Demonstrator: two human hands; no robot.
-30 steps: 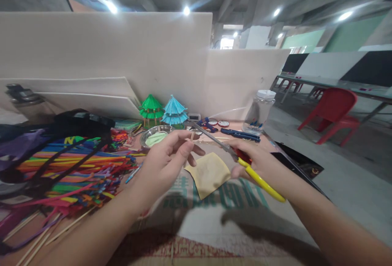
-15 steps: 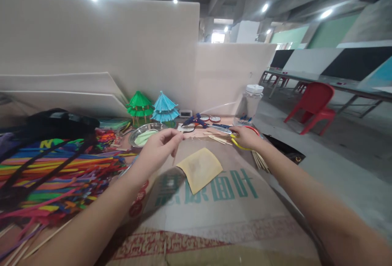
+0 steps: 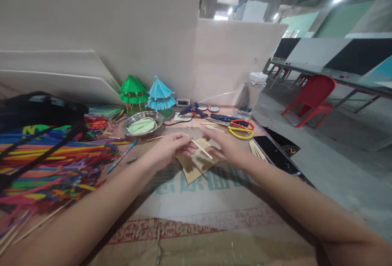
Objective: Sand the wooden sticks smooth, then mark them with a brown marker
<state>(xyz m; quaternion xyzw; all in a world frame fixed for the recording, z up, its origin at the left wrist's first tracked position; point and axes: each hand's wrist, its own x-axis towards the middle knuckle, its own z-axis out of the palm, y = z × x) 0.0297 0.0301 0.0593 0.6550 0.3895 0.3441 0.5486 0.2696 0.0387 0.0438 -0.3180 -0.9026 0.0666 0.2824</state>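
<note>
Over a tan square sheet (image 3: 194, 168) on the cardboard (image 3: 214, 209), a short wooden stick (image 3: 203, 150) is pinched by the left hand (image 3: 173, 147). Near its free end, the right hand (image 3: 226, 145) is held open, fingers parted; scissors (image 3: 232, 127) (red-and-yellow-handled) are laid beyond, on the desk (image 3: 177, 129).

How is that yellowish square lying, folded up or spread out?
Spread out: the yellowish square lies open on the printed surface, no fold showing, though the left hand and right hand cover parts.

Tan sheet (image 3: 190, 172) on printed cardboard (image 3: 196, 205)
</note>
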